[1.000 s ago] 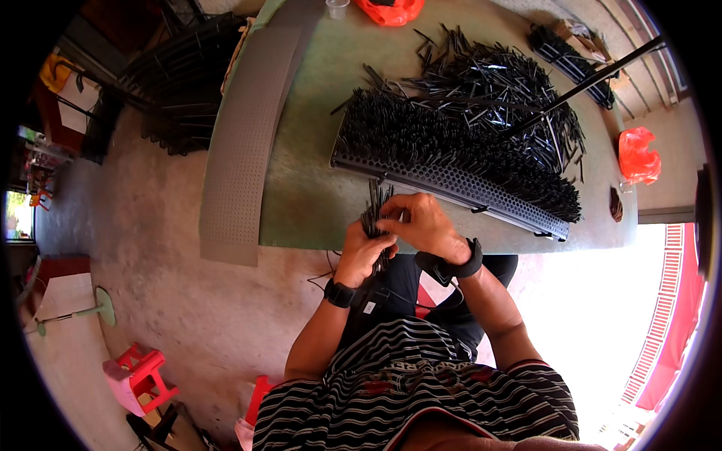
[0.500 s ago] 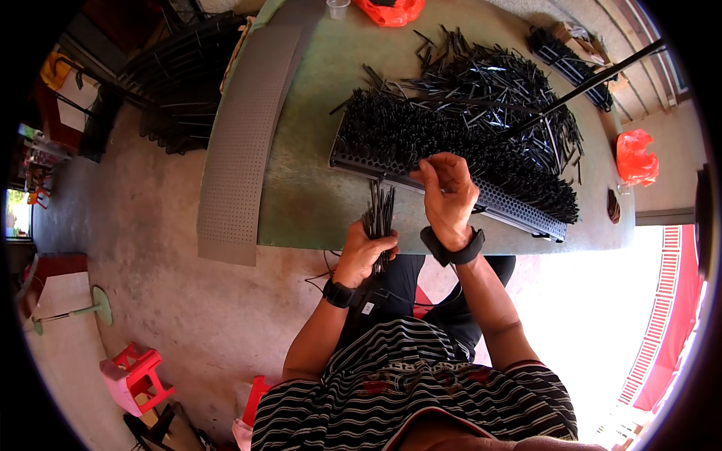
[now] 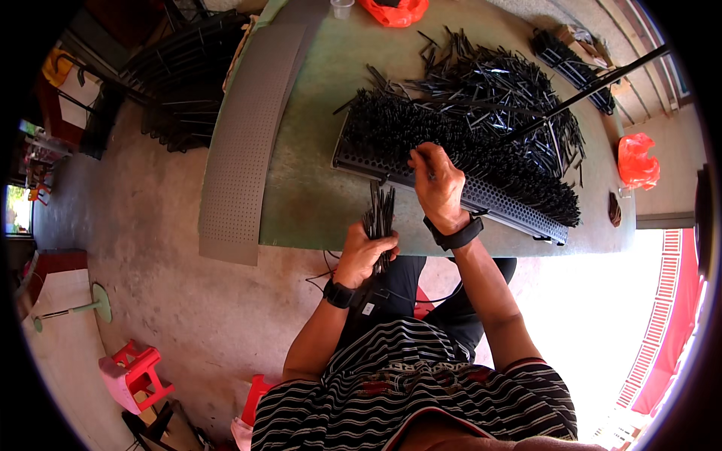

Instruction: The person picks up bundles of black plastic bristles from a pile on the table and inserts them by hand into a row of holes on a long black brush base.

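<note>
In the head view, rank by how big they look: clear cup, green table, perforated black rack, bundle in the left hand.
Largest to smallest:
green table
perforated black rack
bundle in the left hand
clear cup

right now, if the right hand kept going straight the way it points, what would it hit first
Most likely the dense black strips standing in the perforated panel, just ahead of the right hand; height is hard to judge here, so it may already touch them.
</note>
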Demonstrator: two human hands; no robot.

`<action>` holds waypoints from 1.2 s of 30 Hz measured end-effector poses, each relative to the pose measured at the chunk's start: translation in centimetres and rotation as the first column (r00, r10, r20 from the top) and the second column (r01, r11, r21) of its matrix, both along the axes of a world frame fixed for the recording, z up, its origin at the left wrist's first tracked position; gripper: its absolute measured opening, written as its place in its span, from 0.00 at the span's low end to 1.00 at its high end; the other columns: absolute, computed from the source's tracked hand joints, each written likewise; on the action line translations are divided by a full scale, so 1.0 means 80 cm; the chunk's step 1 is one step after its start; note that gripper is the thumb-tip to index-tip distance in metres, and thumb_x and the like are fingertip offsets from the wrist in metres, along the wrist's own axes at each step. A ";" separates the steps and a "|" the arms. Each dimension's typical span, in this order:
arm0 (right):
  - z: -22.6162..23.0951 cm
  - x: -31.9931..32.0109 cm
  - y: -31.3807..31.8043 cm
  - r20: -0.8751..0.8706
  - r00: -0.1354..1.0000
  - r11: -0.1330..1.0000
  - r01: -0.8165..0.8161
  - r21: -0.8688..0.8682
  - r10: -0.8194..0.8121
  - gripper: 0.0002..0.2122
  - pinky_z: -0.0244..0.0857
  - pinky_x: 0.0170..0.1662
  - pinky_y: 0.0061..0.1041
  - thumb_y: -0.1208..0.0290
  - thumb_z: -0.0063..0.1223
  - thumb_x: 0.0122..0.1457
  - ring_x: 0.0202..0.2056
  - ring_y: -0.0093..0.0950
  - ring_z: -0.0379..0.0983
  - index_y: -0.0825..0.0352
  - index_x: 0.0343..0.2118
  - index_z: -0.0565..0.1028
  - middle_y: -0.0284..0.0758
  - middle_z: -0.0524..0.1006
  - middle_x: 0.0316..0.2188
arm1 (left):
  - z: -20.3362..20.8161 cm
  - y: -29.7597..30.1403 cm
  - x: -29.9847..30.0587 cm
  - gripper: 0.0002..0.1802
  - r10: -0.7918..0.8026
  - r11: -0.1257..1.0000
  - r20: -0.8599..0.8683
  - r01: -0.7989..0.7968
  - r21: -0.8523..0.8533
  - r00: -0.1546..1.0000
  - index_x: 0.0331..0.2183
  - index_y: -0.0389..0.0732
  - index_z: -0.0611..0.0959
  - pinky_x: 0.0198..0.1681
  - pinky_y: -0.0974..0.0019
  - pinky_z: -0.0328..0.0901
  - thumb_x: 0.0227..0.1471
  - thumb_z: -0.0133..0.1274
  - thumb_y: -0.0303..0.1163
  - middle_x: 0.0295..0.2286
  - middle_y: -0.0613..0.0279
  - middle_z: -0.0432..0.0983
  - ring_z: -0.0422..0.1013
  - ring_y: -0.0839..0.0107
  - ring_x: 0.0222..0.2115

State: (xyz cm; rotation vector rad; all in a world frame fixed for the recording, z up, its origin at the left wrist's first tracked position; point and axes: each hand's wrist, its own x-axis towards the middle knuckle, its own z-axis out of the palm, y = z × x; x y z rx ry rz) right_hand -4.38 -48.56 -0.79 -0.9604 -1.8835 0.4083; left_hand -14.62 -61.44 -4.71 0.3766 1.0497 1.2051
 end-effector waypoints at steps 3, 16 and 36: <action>0.002 0.000 0.003 0.147 0.989 0.995 -0.047 0.090 0.033 0.04 0.65 0.21 0.28 0.80 0.53 0.49 0.21 0.35 0.72 0.68 0.28 0.72 0.38 0.73 0.22 | -0.003 0.001 0.000 0.17 0.003 1.000 0.025 -0.003 0.019 1.000 0.38 0.30 0.73 0.19 0.69 0.64 0.41 0.54 0.16 0.22 0.58 0.73 0.70 0.70 0.17; 0.002 0.001 -0.063 0.371 0.868 0.859 -0.114 -0.499 0.331 0.14 0.66 0.24 0.31 0.61 0.58 0.43 0.21 0.38 0.73 0.69 0.21 0.75 0.41 0.75 0.17 | -0.014 0.005 0.012 0.10 0.029 0.989 -0.019 -0.026 0.146 0.999 0.27 0.33 0.73 0.18 0.70 0.63 0.38 0.57 0.18 0.20 0.58 0.72 0.69 0.71 0.17; 0.008 0.023 -0.021 -0.367 0.924 0.947 -0.020 -0.319 -0.105 0.09 0.69 0.27 0.17 0.82 0.50 0.53 0.28 0.24 0.76 0.71 0.37 0.66 0.37 0.76 0.27 | -0.024 -0.002 0.007 0.18 0.003 1.000 0.107 0.000 -0.029 0.994 0.38 0.32 0.74 0.19 0.69 0.64 0.40 0.53 0.16 0.24 0.57 0.73 0.71 0.69 0.18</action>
